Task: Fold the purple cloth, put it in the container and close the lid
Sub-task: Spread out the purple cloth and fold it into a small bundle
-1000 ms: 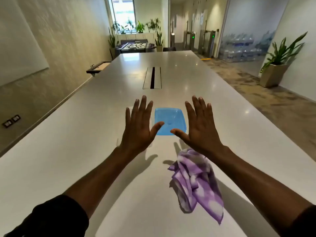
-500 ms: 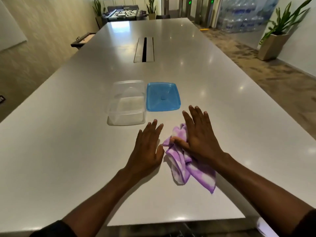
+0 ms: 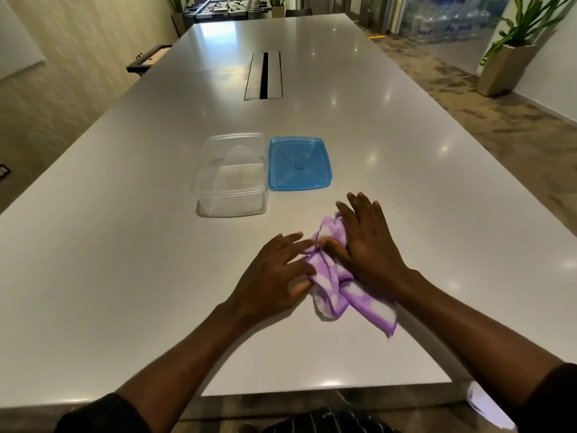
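Observation:
A crumpled purple and white cloth (image 3: 335,289) lies on the white table (image 3: 125,276) in front of me. My right hand (image 3: 365,245) rests flat on top of it, fingers spread. My left hand (image 3: 278,273) touches the cloth's left edge, with the fingertips on the fabric. Beyond the hands stands a clear, open plastic container (image 3: 232,176). Its blue square lid (image 3: 299,164) lies flat on the table just right of it.
A cable slot (image 3: 264,75) is set into the table's middle, farther back. The table's near edge runs just below my forearms. A potted plant (image 3: 509,57) stands on the floor at the far right.
Both hands came down from in front of the lid onto the cloth. The right hand landed first, then the left slid right to touch the cloth's edge. The camera tilted down.

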Demonstrator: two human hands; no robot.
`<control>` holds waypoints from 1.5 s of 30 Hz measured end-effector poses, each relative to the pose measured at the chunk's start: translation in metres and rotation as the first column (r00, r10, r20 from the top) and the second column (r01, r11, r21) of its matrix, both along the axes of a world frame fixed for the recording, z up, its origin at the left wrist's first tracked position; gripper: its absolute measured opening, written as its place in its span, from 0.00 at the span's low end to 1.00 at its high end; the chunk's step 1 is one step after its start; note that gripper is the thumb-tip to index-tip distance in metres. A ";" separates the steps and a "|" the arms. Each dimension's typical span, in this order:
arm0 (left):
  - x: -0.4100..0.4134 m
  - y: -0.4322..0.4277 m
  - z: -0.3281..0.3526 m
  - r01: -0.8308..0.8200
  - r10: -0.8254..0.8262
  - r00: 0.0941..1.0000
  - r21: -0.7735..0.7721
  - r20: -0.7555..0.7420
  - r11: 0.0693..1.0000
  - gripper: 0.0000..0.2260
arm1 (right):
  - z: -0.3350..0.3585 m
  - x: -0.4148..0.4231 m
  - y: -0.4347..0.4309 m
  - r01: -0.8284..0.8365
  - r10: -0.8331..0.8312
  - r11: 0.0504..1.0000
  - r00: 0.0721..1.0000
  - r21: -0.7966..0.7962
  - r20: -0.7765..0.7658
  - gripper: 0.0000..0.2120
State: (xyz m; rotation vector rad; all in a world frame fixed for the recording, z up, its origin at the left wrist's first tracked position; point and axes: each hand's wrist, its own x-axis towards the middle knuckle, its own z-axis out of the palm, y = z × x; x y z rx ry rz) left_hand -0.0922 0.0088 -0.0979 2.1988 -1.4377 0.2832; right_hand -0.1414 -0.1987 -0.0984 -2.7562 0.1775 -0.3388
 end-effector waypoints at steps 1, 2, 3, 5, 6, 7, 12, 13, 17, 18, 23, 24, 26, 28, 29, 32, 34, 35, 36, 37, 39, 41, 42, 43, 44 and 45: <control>0.000 -0.001 0.001 0.012 -0.011 1.000 -0.007 0.019 1.000 0.10 | 0.001 -0.001 0.000 0.003 -0.003 1.000 1.000 0.015 0.005 0.41; 0.001 -0.001 0.004 0.011 -0.010 1.000 -0.018 0.024 1.000 0.09 | 0.004 -0.002 0.001 0.007 -0.008 0.999 1.000 0.034 0.025 0.40; 0.001 -0.001 0.007 -0.005 0.006 1.000 -0.035 0.018 0.999 0.10 | 0.007 -0.003 0.003 0.008 -0.012 0.998 0.998 0.060 0.065 0.38; 0.003 -0.001 0.017 -0.062 0.062 0.998 -0.082 -0.007 0.995 0.12 | 0.018 -0.009 0.007 -0.020 -0.004 0.992 0.980 0.122 0.197 0.32; 0.004 -0.002 0.023 -0.086 0.084 0.996 -0.114 -0.018 0.990 0.11 | 0.025 -0.013 0.009 -0.064 0.023 0.988 0.961 0.141 0.274 0.29; 0.004 -0.002 0.030 -0.101 0.098 0.995 -0.148 -0.024 0.984 0.10 | 0.031 -0.018 0.011 -0.125 0.067 0.981 0.936 0.150 0.346 0.26; 0.009 -0.010 0.067 -0.143 0.172 0.981 -0.272 0.086 0.952 0.07 | 0.048 -0.035 0.036 -0.299 0.259 0.953 0.888 0.049 0.379 0.19; 0.010 -0.011 0.075 -0.146 0.188 0.975 -0.286 0.122 0.947 0.07 | 0.047 -0.035 0.041 -0.276 0.250 0.961 0.897 0.021 0.365 0.16; 0.015 -0.011 0.107 -0.138 0.236 0.937 -0.344 0.259 0.929 0.04 | 0.052 -0.031 0.037 -0.213 0.164 0.972 0.921 0.104 0.355 0.04; 0.017 -0.009 0.116 -0.141 0.251 0.927 -0.360 0.279 0.922 0.04 | 0.055 -0.030 0.032 -0.208 0.154 0.970 0.924 0.122 0.349 0.05; 0.025 0.007 0.156 -0.219 0.387 0.878 -0.482 0.282 0.848 0.01 | 0.070 -0.028 -0.012 -0.094 0.074 0.995 0.942 0.045 0.328 0.09; 0.027 0.011 0.163 -0.227 0.410 0.866 -0.507 0.286 0.832 0.01 | 0.072 -0.028 -0.022 -0.057 0.044 0.998 0.938 0.028 0.343 0.10; 0.029 0.019 0.175 -0.226 0.450 0.837 -0.553 0.310 0.802 0.02 | 0.078 -0.029 -0.039 -0.006 0.014 1.000 0.927 -0.021 0.374 0.12; 0.032 0.027 0.185 -0.203 0.470 0.814 -0.592 0.340 0.780 0.02 | 0.084 -0.031 -0.055 0.040 -0.010 0.997 0.924 -0.071 0.383 0.12; 0.034 0.032 0.188 -0.191 0.475 0.813 -0.616 0.337 0.764 0.02 | 0.087 -0.032 -0.063 0.057 -0.021 0.995 0.928 -0.087 0.373 0.11; 0.055 0.052 0.196 -0.267 0.542 0.808 -0.676 0.231 0.687 0.05 | 0.094 -0.038 -0.085 0.077 -0.063 0.996 0.952 -0.035 0.299 0.07; 0.072 0.065 0.200 -0.350 0.578 0.801 -0.662 0.156 0.663 0.05 | 0.097 -0.043 -0.101 0.038 -0.042 0.999 0.973 0.023 0.226 0.08; 0.078 0.069 0.200 -0.362 0.578 0.803 -0.654 0.144 0.665 0.06 | 0.100 -0.046 -0.108 0.012 -0.020 0.999 0.982 0.044 0.188 0.10; 0.081 0.073 0.200 -0.353 0.565 0.813 -0.654 0.139 0.669 0.06 | 0.103 -0.050 -0.114 -0.020 0.010 0.998 0.987 0.062 0.158 0.12; 0.082 0.076 0.200 -0.337 0.549 0.822 -0.650 0.148 0.681 0.04 | 0.106 -0.053 -0.118 -0.052 0.042 0.996 0.991 0.074 0.130 0.13; 0.084 0.082 0.197 -0.307 0.522 0.834 -0.639 0.177 0.706 0.02 | 0.113 -0.057 -0.126 -0.094 0.085 0.992 0.992 0.086 0.096 0.14; 0.093 0.091 0.191 -0.320 0.497 0.857 -0.615 0.137 0.721 0.01 | 0.119 -0.060 -0.133 -0.114 0.104 0.989 0.988 0.093 0.111 0.15; 0.097 0.095 0.189 -0.339 0.492 0.863 -0.590 0.116 0.733 0.05 | 0.121 -0.062 -0.138 -0.120 0.107 0.987 0.987 0.104 0.119 0.16; 0.100 0.100 0.188 -0.356 0.482 0.871 -0.559 0.092 0.749 0.09 | 0.122 -0.063 -0.141 -0.121 0.106 0.985 0.987 0.124 0.121 0.16; 0.101 0.103 0.187 -0.367 0.471 0.879 -0.531 0.070 0.764 0.10 | 0.122 -0.064 -0.145 -0.124 0.107 0.981 0.987 0.146 0.123 0.17; 0.100 0.106 0.186 -0.367 0.458 0.886 -0.505 0.064 0.781 0.09 | 0.124 -0.065 -0.148 -0.128 0.105 0.975 0.986 0.180 0.130 0.16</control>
